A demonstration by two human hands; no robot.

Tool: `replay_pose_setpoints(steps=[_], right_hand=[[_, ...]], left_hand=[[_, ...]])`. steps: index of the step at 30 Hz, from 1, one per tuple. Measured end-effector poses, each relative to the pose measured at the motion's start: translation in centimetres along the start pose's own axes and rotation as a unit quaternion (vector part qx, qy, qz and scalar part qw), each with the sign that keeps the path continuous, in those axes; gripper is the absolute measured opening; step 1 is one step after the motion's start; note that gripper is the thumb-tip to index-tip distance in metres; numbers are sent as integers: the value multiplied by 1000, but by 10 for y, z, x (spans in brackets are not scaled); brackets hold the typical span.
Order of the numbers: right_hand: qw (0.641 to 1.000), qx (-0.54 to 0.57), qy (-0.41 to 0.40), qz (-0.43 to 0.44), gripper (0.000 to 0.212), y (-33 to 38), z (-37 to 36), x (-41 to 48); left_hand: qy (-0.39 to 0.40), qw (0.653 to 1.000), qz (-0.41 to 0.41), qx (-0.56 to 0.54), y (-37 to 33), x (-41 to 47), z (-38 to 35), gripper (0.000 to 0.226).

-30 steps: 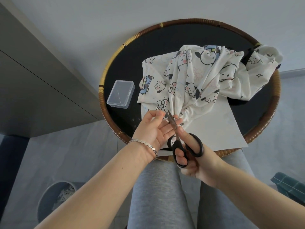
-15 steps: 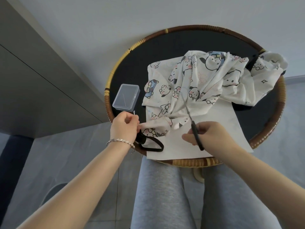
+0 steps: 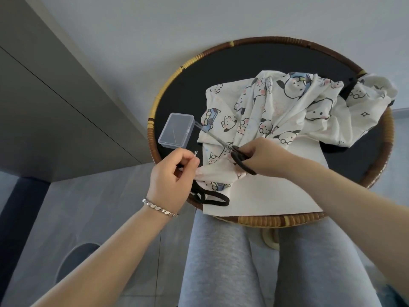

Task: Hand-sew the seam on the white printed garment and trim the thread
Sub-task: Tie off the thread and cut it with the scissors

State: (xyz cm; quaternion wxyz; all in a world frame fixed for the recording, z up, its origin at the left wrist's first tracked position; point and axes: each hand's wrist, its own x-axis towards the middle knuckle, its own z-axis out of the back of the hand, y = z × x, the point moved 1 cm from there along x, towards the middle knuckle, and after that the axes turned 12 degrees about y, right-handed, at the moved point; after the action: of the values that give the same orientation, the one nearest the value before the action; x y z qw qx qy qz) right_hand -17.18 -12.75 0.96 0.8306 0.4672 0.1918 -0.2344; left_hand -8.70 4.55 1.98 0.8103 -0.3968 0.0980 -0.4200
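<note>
The white printed garment lies crumpled on a round table with a rattan rim, partly over a white sheet of paper. My right hand grips the black handles of the scissors, whose blades lie over the garment and point toward a clear plastic box. My left hand sits at the table's near left edge, fingers pinched on short white thread ends, touching the garment's near corner. I see no needle.
A black elastic loop of the garment lies at the table's near edge. My legs in grey trousers are under the table. A grey cabinet stands to the left, and a round bin sits on the floor at lower left.
My right hand turned the scissors so the blades point left toward the box. My left hand stayed at the near left edge and now pinches thread ends. The head camera shifted.
</note>
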Motion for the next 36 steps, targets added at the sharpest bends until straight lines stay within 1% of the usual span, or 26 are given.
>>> replay_pose_setpoints(steps=[2,4,6,8,9,11,12,14,16,17,20,22,24,25,27,29,30,32,34,36], right_hand=[[998,-9,54,-6,19,-6,5,3],[998,43,46,9,13,-11,9,1],[991,131,23,31,8,-14,9,-3],[977,207,21,45,12,-18,6,-10],[971,233,21,53,14,-19,4,-13],[958,279,14,65,16,-23,-1,-19],[950,304,7,67,17,-25,-3,-22],[938,339,-6,71,18,-28,-8,-27],[926,368,-15,83,19,-31,-13,-30],[918,386,-16,92,19,-32,-15,-31],[899,425,-10,107,18,-37,-19,-33],[894,435,0,111,17,-40,-22,-34],[891,438,6,118,13,-43,-24,-35],[892,435,9,121,11,-44,-25,-36],[896,425,12,127,11,-46,-25,-37],[899,417,14,133,12,-47,-24,-39],[901,411,14,135,14,-47,-24,-39],[908,398,11,135,15,-46,-23,-40],[908,396,7,134,11,-45,-23,-40],[908,397,4,131,11,-44,-22,-41]], left_hand=[[13,999,-41,-12,1,-3,2,10],[26,998,-59,-9,3,-5,0,10],[24,999,-27,18,6,-3,-2,12],[26,996,42,70,10,2,-7,12],[23,993,57,104,11,5,-9,12],[-1,984,29,176,8,10,-12,20],[-17,982,6,190,4,11,-14,25],[-34,986,-28,160,-6,11,-19,24],[-20,994,-40,98,-18,7,-25,12],[-16,997,-30,67,-22,5,-27,6],[7,996,84,-30,-26,5,-34,12],[16,990,126,-66,-26,6,-39,18],[46,989,123,-62,-27,9,-41,22],[76,989,111,-57,-28,11,-41,24],[161,984,71,-44,-30,15,-39,39],[246,969,21,12,-30,20,-38,50],[281,959,3,44,-31,22,-38,48],[321,944,-14,78,-32,25,-40,40],[336,937,-23,92,-33,28,-40,31],[321,942,-26,98,-32,30,-39,23]])
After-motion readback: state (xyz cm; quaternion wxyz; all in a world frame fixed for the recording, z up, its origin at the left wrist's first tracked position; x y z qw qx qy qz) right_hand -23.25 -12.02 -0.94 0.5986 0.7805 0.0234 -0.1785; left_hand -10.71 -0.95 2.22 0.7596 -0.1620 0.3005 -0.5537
